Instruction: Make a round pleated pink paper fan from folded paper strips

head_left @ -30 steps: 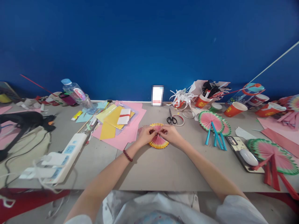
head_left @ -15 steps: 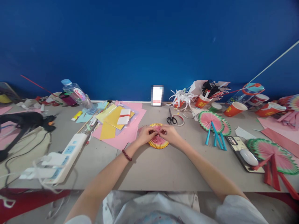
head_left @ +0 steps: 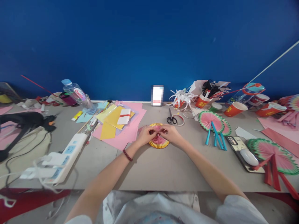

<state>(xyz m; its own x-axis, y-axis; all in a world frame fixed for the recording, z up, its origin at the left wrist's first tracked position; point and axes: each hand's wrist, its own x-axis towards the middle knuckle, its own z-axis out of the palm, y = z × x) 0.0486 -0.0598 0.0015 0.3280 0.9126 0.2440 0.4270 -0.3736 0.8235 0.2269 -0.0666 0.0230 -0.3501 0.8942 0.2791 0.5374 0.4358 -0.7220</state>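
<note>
A round pleated paper fan (head_left: 159,142), pink inside with a yellow rim, lies spread on the grey table. My left hand (head_left: 146,135) pinches it near the centre from the left side. From the right, my right hand (head_left: 171,133) pinches at the same centre, fingertips almost meeting the left ones. The fingers cover the middle of the fan, so the fold there is mostly hidden. Black-handled scissors (head_left: 171,117) and a roll of tape (head_left: 179,120) lie just beyond my right hand. Pink paper sheets (head_left: 130,138) lie beyond my left hand.
To the right are finished-looking pink and green fans (head_left: 211,121) with blue strips, a white mouse (head_left: 249,157) on a phone-like case, and orange paper cups (head_left: 235,109). A white power strip (head_left: 72,152) and a tilted bottle (head_left: 78,93) stand left. A blue wall (head_left: 149,46) closes the back.
Both hands stay pinched at the fan's centre, with only a slight shift of the fingers. The fan and surrounding things look the same.
</note>
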